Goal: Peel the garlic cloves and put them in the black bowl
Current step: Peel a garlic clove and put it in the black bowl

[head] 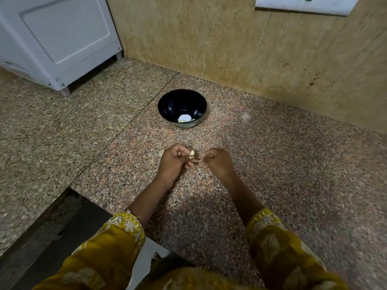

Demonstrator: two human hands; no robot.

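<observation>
Clove (191, 152) is pinched in the curled fingers of the left hand (173, 162). The right hand (217, 162) is just beside it, fingers curled; whether it holds anything is unclear. The bowl (167, 105) stands beyond them on the counter (293, 174), and an appliance (62, 38) sits far left.

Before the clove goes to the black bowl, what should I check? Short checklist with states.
1. Grip of left hand on garlic clove: ok.
2. Peeling of clove finished: cannot tell; partly hidden by fingers.
3. Skin in right hand: cannot tell; fingers curled.
4. Upright black bowl, mouth open: ok.
5. Bare counter between hands and bowl: ok.
</observation>
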